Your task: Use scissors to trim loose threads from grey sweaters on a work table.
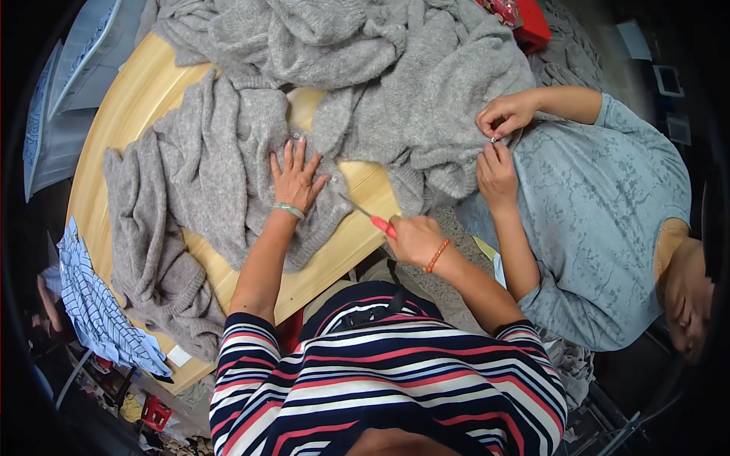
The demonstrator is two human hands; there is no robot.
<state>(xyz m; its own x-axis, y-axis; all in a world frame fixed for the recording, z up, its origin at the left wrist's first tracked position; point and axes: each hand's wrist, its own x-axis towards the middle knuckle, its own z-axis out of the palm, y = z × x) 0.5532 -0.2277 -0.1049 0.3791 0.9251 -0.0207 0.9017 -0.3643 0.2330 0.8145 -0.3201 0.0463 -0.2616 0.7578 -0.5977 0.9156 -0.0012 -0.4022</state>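
My left hand (295,186) lies flat with fingers spread on a grey knitted cardigan (220,152), and a green bangle circles that wrist. Small shiny buttons (334,180) show on the knit near my fingers. My right hand (420,242) is closed round red-handled scissors (380,224), at the right of the cardigan. Their narrow metal blade points up and left, just off the garment's edge. Most of the handle is hidden in my fingers.
A co-worker in a grey-blue top (601,220) sits at the right, pinching something small at another grey knit (456,99). More grey knitwear is heaped across the far side of the wooden table (144,83). Blue patterned cloth (106,296) hangs at the left edge; a red container (532,26) stands far right.
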